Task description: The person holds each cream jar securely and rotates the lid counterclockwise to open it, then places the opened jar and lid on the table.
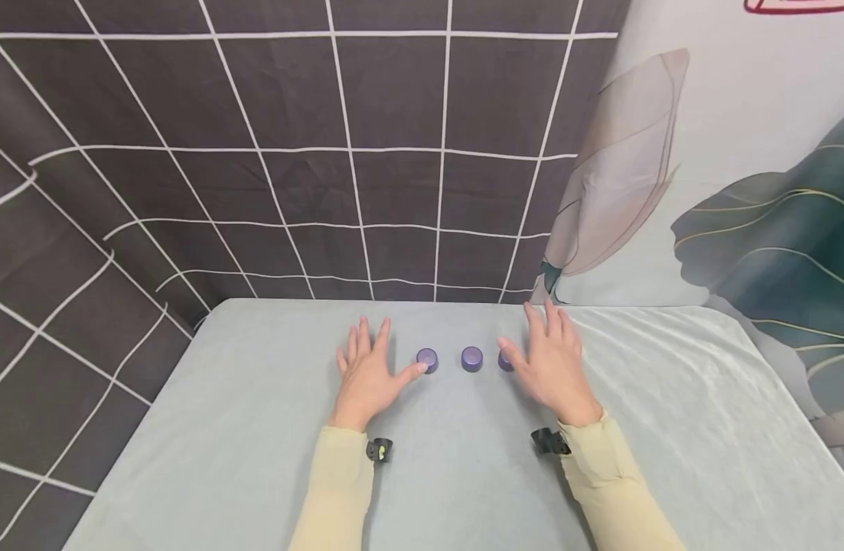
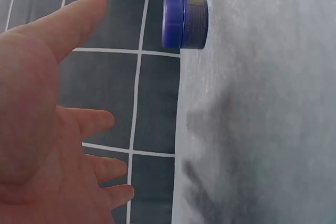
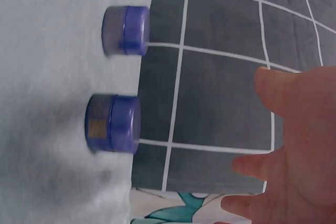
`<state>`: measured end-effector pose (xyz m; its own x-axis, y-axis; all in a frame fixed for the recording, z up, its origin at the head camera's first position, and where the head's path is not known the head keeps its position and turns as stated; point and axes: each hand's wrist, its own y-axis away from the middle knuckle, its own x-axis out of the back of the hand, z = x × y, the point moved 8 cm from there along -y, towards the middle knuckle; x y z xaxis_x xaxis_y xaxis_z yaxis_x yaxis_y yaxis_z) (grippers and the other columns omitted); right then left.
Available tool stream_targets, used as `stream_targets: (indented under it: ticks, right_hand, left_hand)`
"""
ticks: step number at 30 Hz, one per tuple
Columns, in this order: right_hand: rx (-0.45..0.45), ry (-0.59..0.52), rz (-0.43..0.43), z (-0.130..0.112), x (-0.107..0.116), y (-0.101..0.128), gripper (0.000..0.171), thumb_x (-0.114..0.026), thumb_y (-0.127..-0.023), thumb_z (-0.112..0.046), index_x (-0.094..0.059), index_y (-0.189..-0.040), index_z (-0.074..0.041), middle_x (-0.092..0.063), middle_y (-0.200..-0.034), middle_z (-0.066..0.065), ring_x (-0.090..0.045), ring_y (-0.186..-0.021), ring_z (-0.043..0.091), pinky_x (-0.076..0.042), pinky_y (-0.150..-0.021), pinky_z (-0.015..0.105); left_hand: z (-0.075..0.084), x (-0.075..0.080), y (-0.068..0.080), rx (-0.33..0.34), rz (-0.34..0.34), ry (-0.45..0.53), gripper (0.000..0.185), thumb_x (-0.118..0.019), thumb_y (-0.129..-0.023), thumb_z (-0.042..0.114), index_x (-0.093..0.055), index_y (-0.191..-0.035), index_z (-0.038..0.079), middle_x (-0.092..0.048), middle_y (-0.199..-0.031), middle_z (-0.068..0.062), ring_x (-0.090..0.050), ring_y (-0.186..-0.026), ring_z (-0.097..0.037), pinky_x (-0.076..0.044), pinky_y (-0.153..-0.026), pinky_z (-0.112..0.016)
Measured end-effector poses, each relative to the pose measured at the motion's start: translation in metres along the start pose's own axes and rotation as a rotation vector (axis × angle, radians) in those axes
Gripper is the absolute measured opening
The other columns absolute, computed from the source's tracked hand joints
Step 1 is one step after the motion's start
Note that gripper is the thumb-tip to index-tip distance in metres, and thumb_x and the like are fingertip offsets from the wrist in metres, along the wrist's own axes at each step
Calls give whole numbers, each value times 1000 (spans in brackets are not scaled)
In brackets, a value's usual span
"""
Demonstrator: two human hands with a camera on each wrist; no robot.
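Three small purple lidded jars stand upright in a row on the pale cloth: a left jar (image 1: 427, 360), a middle jar (image 1: 472, 359) and a right jar (image 1: 506, 361). My left hand (image 1: 368, 383) hovers beside the left jar with fingers spread; its thumb overlaps that jar in the head view, but the left wrist view shows thumb and jar (image 2: 185, 22) apart. My right hand (image 1: 554, 373), fingers also spread, hangs above and right of the right jar, partly hiding it in the head view. In the right wrist view, that jar (image 3: 113, 123) is apart from the fingers.
A pale grey cloth (image 1: 256, 428) covers the table. Behind and to the left hangs a dark curtain (image 1: 394, 191) with a white grid; at the right is a white leaf-patterned curtain (image 1: 628, 191). A small black device (image 1: 379, 450) sits on each wrist.
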<state>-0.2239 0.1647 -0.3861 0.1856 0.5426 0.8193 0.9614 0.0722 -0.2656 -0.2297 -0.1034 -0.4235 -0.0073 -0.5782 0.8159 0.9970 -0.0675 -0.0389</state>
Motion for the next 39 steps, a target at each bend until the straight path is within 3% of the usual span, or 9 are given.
stream_targets:
  ticks: [14, 39]
  right_hand:
    - [20, 21, -18, -23, -13, -8, 73, -61, -98, -38, -34, -150, 5, -22, -156, 36, -19, -143, 56, -15, -114, 67]
    - [50, -35, -22, -61, -43, -16, 72, -67, -93, -37, -43, -146, 5, -32, -154, 32, -34, -135, 53, -32, -105, 67]
  left_hand:
    - [0, -10, -4, -7, -3, 81, 94, -72, -86, 52, -30, -158, 8, -15, -164, -23, -6, -152, -43, -2, -117, -64]
    - [6, -18, -7, -50, 0, 85, 87, -79, -83, 37, -39, -152, 4, -38, -157, -20, -20, -149, -43, -12, -117, -63]
